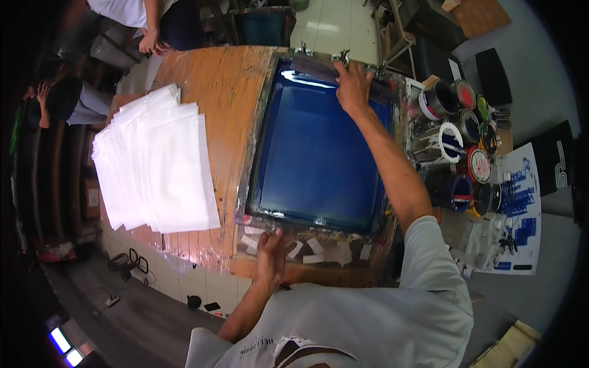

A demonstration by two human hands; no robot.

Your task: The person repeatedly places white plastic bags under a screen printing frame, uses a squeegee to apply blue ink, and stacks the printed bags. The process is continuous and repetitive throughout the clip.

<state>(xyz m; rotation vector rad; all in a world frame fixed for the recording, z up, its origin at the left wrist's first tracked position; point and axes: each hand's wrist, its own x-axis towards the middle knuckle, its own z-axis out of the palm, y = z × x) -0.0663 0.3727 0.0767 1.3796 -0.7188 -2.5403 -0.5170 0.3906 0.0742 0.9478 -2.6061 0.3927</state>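
A screen printing frame [254, 175] lies on the wooden table in front of me, its mesh coated blue. At its far end my right hand [354, 89] grips a dark, wide squeegee [314, 67], fingers over its top edge. A glossy line of wet ink [307, 80] lies just on the near side of the squeegee. My left hand [273, 251] is at the frame's near edge, fingers loosely bent and apart, with nothing seen in it. Whether it touches the frame I cannot tell. Metal clamps [341, 56] show at the frame's far side.
Left of the frame, a fanned stack of white sheets [156, 165] lies on the table [230, 92]. Several ink tins [437, 101] and a white tub [451, 140] crowd the right side, beside an ink-smeared sheet [526, 208]. Two other people [150, 40] are at the far left.
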